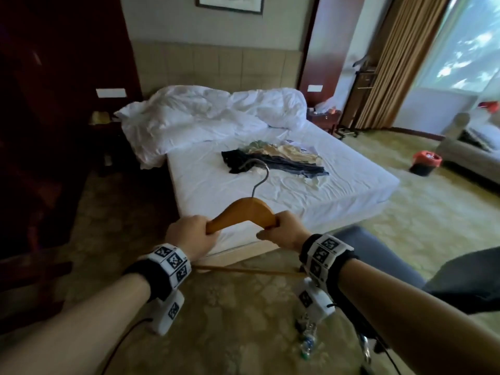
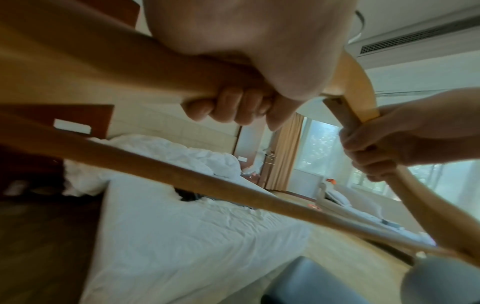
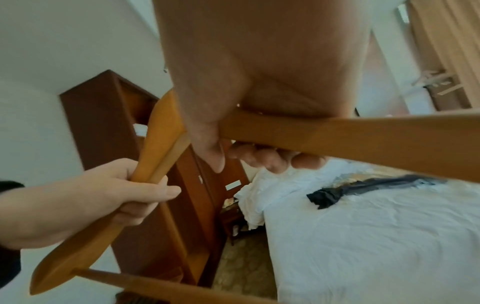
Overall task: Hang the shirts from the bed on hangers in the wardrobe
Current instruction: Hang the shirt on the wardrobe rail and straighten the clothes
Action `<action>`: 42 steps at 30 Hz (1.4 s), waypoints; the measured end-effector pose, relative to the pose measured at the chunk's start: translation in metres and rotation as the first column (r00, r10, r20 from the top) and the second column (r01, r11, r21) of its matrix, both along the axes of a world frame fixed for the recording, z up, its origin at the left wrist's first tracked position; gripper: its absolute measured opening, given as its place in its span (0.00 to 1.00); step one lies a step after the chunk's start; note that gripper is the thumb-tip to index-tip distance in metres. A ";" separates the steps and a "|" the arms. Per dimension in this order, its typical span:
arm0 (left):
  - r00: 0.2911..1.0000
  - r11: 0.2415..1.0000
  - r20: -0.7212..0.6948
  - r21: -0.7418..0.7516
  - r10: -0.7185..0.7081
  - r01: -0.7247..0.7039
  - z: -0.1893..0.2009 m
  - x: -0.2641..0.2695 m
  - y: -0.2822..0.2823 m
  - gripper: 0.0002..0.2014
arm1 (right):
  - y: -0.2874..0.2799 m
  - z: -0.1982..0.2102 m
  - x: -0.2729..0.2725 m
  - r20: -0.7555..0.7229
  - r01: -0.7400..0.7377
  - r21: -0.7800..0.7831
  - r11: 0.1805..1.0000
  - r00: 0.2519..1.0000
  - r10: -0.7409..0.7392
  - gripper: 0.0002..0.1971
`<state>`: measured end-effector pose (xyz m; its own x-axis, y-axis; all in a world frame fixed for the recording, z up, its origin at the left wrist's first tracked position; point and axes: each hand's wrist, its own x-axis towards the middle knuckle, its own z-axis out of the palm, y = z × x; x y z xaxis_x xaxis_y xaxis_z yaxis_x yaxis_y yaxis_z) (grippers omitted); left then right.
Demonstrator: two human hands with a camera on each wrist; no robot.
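A wooden hanger (image 1: 244, 212) with a metal hook (image 1: 258, 171) is held in front of me, hook pointing toward the bed. My left hand (image 1: 193, 232) grips its left arm and my right hand (image 1: 281, 230) grips its right arm; both sets of fingers curl round the wood (image 2: 228, 107) (image 3: 270, 158). The hanger's lower bar (image 1: 243, 270) runs between my wrists. A pile of shirts (image 1: 273, 161), dark, beige and greenish, lies on the white bed (image 1: 338, 185) beyond the hanger. A dark wood wardrobe (image 3: 109, 127) stands to the left.
A crumpled white duvet (image 1: 205, 120) covers the head of the bed. A red-lined bin (image 1: 426, 162) sits on the carpet at right, near a sofa (image 1: 470, 147). Curtains (image 1: 392, 63) and a window are at the far right. A plastic bottle (image 1: 307, 339) lies on the floor.
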<state>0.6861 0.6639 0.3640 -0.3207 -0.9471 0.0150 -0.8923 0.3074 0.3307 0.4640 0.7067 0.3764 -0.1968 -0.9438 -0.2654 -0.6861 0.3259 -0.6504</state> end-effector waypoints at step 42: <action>0.875 0.817 0.025 0.370 -0.484 0.442 -0.145 -0.425 -0.678 0.01 | -0.624 -0.125 -0.393 0.482 0.299 0.428 0.853 0.723 -0.495 0.28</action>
<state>0.2611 -0.0138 0.2186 -0.7020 -0.6234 -0.3444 -0.7105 0.5798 0.3988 0.0706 0.0824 0.2514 -0.2591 -0.6640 -0.7014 0.0071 0.7249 -0.6888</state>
